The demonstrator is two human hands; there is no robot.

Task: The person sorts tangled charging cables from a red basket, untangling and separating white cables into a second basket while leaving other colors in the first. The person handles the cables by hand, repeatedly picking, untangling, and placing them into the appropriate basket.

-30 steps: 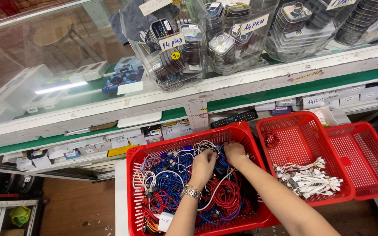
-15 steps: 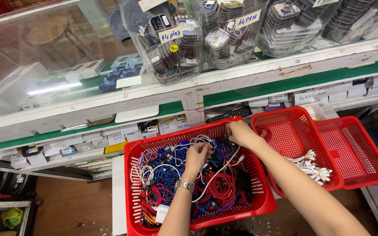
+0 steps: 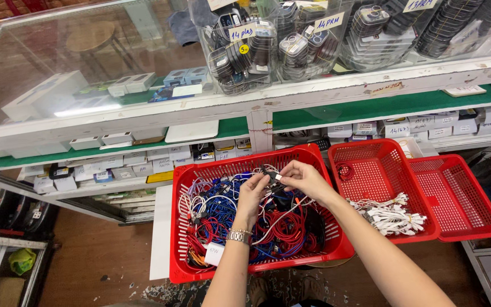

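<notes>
Between both hands, over the large red basket (image 3: 200, 267), a small cable plug (image 3: 270, 174) is pinched: the left hand (image 3: 252, 194) grips it from below, the right hand (image 3: 304, 178) from its right side, equally near. Beneath them lie tangled red, blue and white cables (image 3: 223, 219). Right of the right hand, a second red basket (image 3: 370, 165) holds bundled white cables (image 3: 390, 215). Beyond, white boxes (image 3: 143, 167) line green shelves; farthest, clear bags (image 3: 245, 51) carry white handwritten tags on the glass counter (image 3: 86, 62).
</notes>
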